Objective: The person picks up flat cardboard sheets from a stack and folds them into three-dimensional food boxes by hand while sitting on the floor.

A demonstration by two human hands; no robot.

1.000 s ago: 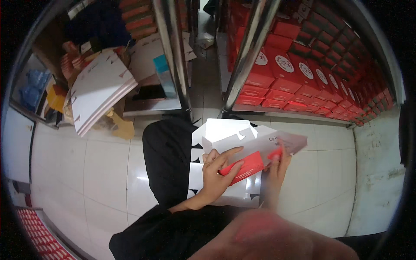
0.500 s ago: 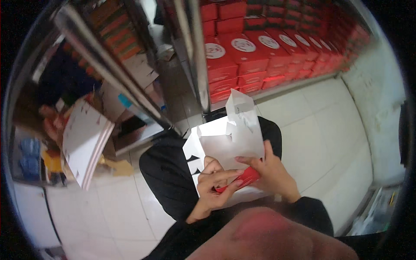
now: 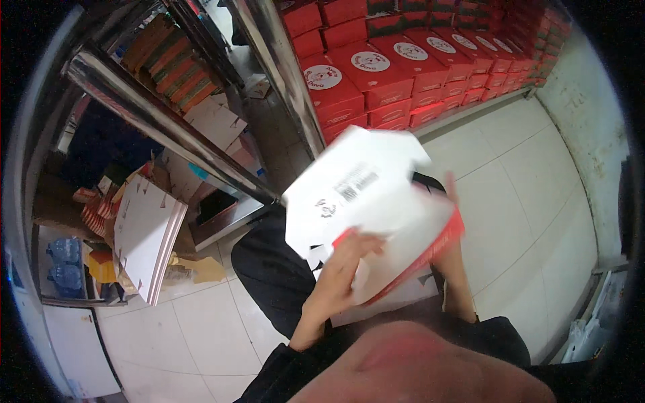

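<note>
A partly folded cardboard box (image 3: 349, 195), white with a red outer side, is tilted above my lap and smeared by motion. A dark printed mark and a bar pattern show on its white bottom. My left hand (image 3: 346, 265) grips its near left side, fingers bent by a red flap. At the right, my right hand (image 3: 451, 258) holds the red side panel; most of its fingers are behind the cardboard or blurred. Under the box, a flat white sheet (image 3: 420, 289) with dark triangular marks lies across my dark-clothed legs.
Stacked red boxes (image 3: 376, 77) with white round labels fill the shelf ahead. Shiny metal posts (image 3: 168, 127) rise close on the left. Beyond them leans a stack of flat white cardboard sheets (image 3: 144, 235), near blue plastic bottles (image 3: 65, 262). A pale wall (image 3: 584, 134) borders the tiled floor rightward.
The box has turned and lifted, so its printed white bottom faces up. My right hand has moved right along the red panel, and my left hand has shifted slightly up.
</note>
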